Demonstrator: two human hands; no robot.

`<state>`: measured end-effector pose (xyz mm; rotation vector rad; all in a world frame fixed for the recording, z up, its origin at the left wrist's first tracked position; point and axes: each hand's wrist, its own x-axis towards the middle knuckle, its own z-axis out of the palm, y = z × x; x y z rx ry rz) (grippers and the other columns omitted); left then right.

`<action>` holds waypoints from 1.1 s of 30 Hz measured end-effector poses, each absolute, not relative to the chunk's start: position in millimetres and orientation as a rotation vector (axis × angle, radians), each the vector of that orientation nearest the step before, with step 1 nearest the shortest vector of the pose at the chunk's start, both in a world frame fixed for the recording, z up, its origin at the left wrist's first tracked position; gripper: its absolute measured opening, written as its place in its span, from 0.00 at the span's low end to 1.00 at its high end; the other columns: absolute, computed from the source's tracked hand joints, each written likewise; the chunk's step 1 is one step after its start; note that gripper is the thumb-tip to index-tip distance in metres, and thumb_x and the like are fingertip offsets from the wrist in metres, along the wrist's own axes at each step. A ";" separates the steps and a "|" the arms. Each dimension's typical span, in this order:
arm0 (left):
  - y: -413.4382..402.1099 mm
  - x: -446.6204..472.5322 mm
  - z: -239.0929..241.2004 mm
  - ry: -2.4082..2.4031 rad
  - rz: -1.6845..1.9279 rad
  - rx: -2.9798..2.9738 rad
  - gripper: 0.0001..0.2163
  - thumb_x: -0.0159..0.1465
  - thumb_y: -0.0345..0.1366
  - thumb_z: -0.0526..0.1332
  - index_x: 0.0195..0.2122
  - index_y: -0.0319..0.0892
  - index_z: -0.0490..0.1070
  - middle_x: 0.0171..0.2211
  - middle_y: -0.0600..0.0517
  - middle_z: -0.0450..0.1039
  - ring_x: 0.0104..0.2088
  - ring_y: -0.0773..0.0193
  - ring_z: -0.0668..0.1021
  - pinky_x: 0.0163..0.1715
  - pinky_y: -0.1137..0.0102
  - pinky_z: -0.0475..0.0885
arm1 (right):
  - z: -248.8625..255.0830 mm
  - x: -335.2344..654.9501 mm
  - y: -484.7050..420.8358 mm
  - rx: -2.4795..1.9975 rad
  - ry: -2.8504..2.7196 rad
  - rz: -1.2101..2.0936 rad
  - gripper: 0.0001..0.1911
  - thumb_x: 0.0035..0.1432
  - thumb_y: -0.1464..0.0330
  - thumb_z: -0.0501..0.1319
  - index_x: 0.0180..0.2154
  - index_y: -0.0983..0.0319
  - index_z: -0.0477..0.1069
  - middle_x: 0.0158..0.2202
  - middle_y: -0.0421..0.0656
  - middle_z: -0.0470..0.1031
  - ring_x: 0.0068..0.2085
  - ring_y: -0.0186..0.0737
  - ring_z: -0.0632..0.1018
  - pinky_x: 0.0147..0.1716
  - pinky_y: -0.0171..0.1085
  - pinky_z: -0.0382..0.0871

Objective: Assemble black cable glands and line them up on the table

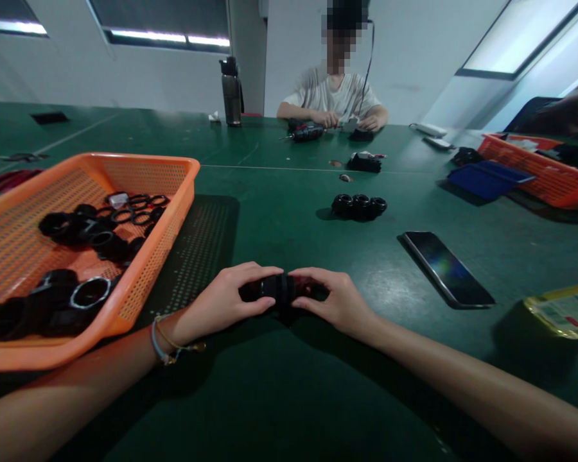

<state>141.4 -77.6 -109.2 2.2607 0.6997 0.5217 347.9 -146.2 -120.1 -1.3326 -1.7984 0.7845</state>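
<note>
Between my two hands, just above or on the green table (250,398), is a black cylindrical part (278,290) with a ridged ring at its right end. My left hand (241,292) pinches its left side between thumb and fingers. The right-hand end is gripped by my right hand (330,295), thumb below and fingers above. My fingers cover much of the part. Several similar black round parts (360,206) stand in a row beyond my right hand.
An orange basket (192,186) with black fittings and rings is at left. At right are a phone (447,268), a yellow-edged package (566,311), a blue tray (489,179) and another orange basket (539,179). Across the table, a person (334,96) works near a drill (308,133) and a bottle (232,93).
</note>
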 end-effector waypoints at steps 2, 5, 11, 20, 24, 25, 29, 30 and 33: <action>-78.0 141.5 -109.3 0.703 0.523 2.260 0.18 0.58 0.38 0.60 0.50 0.43 0.69 0.39 0.51 0.74 0.38 0.64 0.75 0.41 0.71 0.68 | -120.2 347.9 -146.1 -1.342 -1.795 0.779 0.17 0.46 0.75 0.66 0.42 0.63 0.73 0.37 0.43 0.79 0.35 0.36 0.79 0.36 0.35 0.74; -78.6 141.7 -109.1 0.708 0.525 2.257 0.18 0.58 0.38 0.60 0.50 0.43 0.70 0.39 0.51 0.74 0.38 0.64 0.75 0.41 0.71 0.68 | -120.1 347.7 -146.0 -1.355 -1.792 0.770 0.17 0.46 0.75 0.66 0.42 0.64 0.73 0.37 0.43 0.79 0.35 0.36 0.79 0.37 0.35 0.74; -77.5 141.2 -109.2 0.709 0.527 2.270 0.18 0.58 0.38 0.60 0.50 0.43 0.69 0.39 0.51 0.73 0.38 0.63 0.75 0.40 0.71 0.69 | -118.7 347.3 -145.6 -1.374 -1.807 0.772 0.16 0.47 0.74 0.66 0.41 0.62 0.73 0.36 0.42 0.79 0.35 0.36 0.79 0.37 0.35 0.74; -77.7 141.2 -109.5 0.702 0.534 2.273 0.18 0.58 0.38 0.60 0.50 0.44 0.69 0.39 0.51 0.74 0.38 0.63 0.75 0.41 0.71 0.69 | -117.9 347.0 -144.7 -1.413 -1.825 0.765 0.16 0.47 0.73 0.66 0.41 0.64 0.73 0.35 0.43 0.79 0.33 0.36 0.78 0.35 0.35 0.74; -76.8 140.9 -110.2 0.709 0.527 2.278 0.18 0.58 0.39 0.60 0.51 0.45 0.69 0.39 0.51 0.74 0.38 0.63 0.75 0.41 0.71 0.69 | -117.3 347.3 -145.0 -1.417 -1.848 0.743 0.16 0.48 0.73 0.66 0.42 0.65 0.73 0.35 0.44 0.79 0.33 0.35 0.78 0.35 0.35 0.73; -76.7 140.9 -110.3 0.710 0.524 2.278 0.18 0.58 0.39 0.60 0.51 0.45 0.69 0.39 0.51 0.74 0.38 0.63 0.75 0.41 0.71 0.69 | -116.8 347.5 -145.0 -1.413 -1.862 0.732 0.16 0.48 0.73 0.66 0.42 0.65 0.73 0.35 0.44 0.79 0.33 0.35 0.77 0.35 0.34 0.73; -77.1 141.4 -110.0 0.707 0.524 2.272 0.18 0.58 0.38 0.60 0.50 0.43 0.69 0.40 0.51 0.74 0.39 0.64 0.75 0.42 0.71 0.69 | -114.4 348.0 -145.0 -1.403 -1.915 0.682 0.14 0.49 0.72 0.66 0.41 0.64 0.74 0.34 0.42 0.77 0.32 0.34 0.76 0.33 0.34 0.71; -77.2 141.5 -109.8 0.706 0.525 2.271 0.18 0.58 0.38 0.59 0.50 0.43 0.69 0.40 0.50 0.74 0.39 0.64 0.75 0.42 0.71 0.69 | -113.9 348.1 -145.0 -1.403 -1.921 0.679 0.13 0.49 0.72 0.66 0.40 0.63 0.74 0.33 0.42 0.77 0.32 0.34 0.76 0.33 0.34 0.71; -77.5 141.4 -109.1 0.705 0.519 2.271 0.18 0.58 0.38 0.59 0.50 0.43 0.69 0.40 0.50 0.73 0.39 0.64 0.75 0.42 0.71 0.69 | -113.5 348.3 -144.9 -1.401 -1.927 0.682 0.13 0.50 0.71 0.65 0.40 0.62 0.73 0.33 0.41 0.77 0.32 0.34 0.76 0.33 0.34 0.71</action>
